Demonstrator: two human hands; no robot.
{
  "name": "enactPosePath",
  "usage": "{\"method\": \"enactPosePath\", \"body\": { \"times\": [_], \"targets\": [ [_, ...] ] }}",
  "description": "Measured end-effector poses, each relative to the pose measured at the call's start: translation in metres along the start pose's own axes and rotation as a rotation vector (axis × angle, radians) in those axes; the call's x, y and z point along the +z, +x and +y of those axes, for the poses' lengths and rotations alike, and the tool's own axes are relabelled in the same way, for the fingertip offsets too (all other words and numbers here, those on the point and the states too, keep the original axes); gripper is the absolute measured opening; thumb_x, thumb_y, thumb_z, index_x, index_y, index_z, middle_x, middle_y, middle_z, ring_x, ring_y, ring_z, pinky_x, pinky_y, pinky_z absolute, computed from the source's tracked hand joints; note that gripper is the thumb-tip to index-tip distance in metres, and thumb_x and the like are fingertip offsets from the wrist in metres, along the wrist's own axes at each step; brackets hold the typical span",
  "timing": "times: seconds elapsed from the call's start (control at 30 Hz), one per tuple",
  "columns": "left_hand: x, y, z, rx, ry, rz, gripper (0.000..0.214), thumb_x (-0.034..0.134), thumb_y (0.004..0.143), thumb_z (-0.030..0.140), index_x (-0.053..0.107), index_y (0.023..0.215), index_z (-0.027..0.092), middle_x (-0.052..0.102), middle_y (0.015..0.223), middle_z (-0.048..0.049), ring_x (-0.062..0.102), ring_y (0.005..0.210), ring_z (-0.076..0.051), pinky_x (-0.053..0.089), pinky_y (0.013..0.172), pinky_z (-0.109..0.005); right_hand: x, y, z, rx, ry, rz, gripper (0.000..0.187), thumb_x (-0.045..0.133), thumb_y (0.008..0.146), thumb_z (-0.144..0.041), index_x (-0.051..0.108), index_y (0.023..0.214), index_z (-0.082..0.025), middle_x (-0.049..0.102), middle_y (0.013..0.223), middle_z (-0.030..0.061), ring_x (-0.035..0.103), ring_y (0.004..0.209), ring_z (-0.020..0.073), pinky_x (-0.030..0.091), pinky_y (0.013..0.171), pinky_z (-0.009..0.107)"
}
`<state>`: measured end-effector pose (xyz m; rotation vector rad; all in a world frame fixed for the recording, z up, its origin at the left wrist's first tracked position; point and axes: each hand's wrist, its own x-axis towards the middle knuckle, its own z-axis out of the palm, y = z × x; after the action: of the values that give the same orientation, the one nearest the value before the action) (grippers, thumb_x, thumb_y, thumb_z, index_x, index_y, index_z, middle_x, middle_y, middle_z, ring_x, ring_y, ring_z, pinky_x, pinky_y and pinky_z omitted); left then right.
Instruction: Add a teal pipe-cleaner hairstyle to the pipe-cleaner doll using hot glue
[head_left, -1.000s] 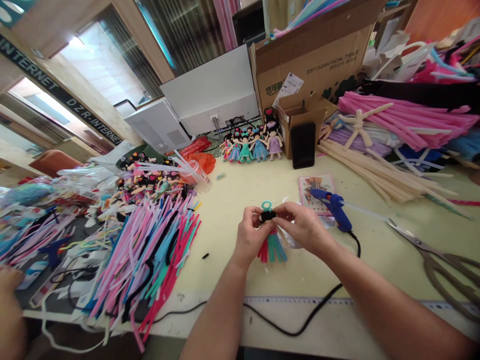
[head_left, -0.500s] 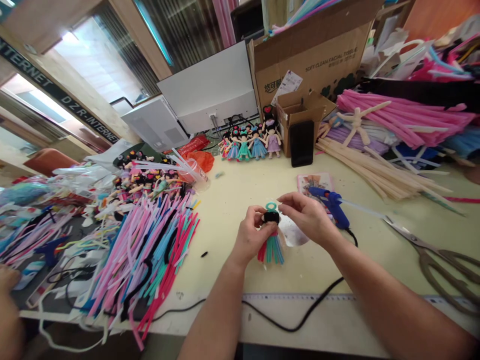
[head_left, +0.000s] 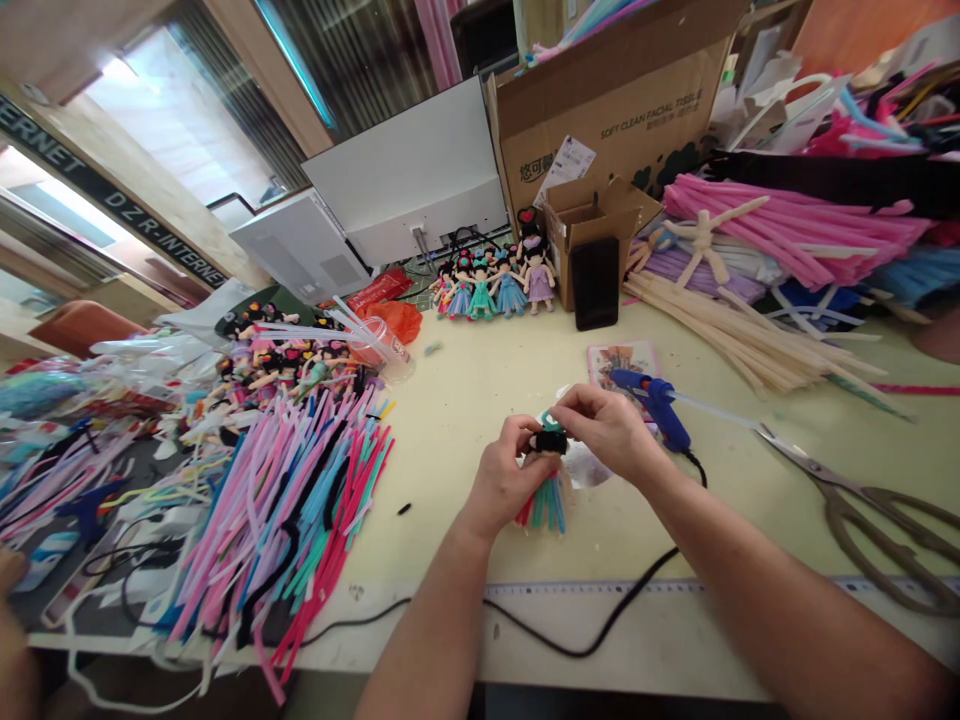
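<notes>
My left hand (head_left: 504,472) is closed around a small pipe-cleaner doll (head_left: 550,442), with the thumb across it below the black hair. The doll's skirt of red, green and blue strands (head_left: 546,508) fans out beneath the hand. On top of the black hair sits a teal-green loop (head_left: 550,419), and the fingertips of my right hand (head_left: 609,425) pinch at its right side. Those fingers partly cover the loop. A blue glue gun (head_left: 657,405) lies just right of my right hand, near a small picture card (head_left: 622,358).
Large scissors (head_left: 847,490) lie at right. Bundled pipe cleaners (head_left: 795,235) are piled behind them; loose coloured pipe cleaners (head_left: 285,510) cover the left side. Finished dolls (head_left: 487,285) stand before a cardboard box (head_left: 622,110). A black cord (head_left: 570,652) crosses the front. Another person's hand (head_left: 11,570) shows far left.
My right hand has come down and in to the green loop, now covering part of it. The loop and doll have tilted slightly. The view has shifted a little.
</notes>
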<state>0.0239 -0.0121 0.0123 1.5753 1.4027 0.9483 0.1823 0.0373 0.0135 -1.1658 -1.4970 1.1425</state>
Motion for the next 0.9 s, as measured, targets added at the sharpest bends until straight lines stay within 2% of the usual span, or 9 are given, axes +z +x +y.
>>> {"method": "enactPosePath", "body": {
  "times": [0.33,0.7,0.9],
  "targets": [
    [0.0001,0.0003,-0.0056,0.067,0.004,-0.023,0.033,0.062,0.076,0.021,0.049,0.106,0.024,0.065,0.089,0.0015,0.058,0.076,-0.012,0.046,0.071,-0.023,0.0013,0.0026,0.0016,0.100,0.151,-0.022,0.018,0.062,0.071,-0.030,0.054,0.060,-0.018,0.051,0.054,-0.0047,0.046,0.050,0.0089,0.036,0.048,0.023],
    [0.0009,0.0011,-0.0105,0.051,-0.017,-0.006,0.031,0.064,0.076,0.024,0.050,0.104,0.023,0.066,0.090,0.0007,0.060,0.078,-0.012,0.048,0.074,-0.025,0.0043,0.0047,0.0057,0.132,0.226,-0.023,0.020,0.064,0.071,-0.031,0.053,0.060,-0.018,0.050,0.054,-0.0051,0.045,0.049,0.0076,0.036,0.047,0.022],
    [-0.0016,0.0025,-0.0078,0.025,-0.016,-0.004,0.031,0.064,0.077,0.025,0.049,0.105,0.023,0.064,0.084,0.0017,0.058,0.074,-0.012,0.047,0.070,-0.023,-0.0009,0.0056,0.0036,0.216,0.323,-0.117,0.024,0.062,0.075,-0.041,0.058,0.069,-0.018,0.055,0.060,-0.0035,0.048,0.052,0.0081,0.038,0.049,0.022]
  ]
}}
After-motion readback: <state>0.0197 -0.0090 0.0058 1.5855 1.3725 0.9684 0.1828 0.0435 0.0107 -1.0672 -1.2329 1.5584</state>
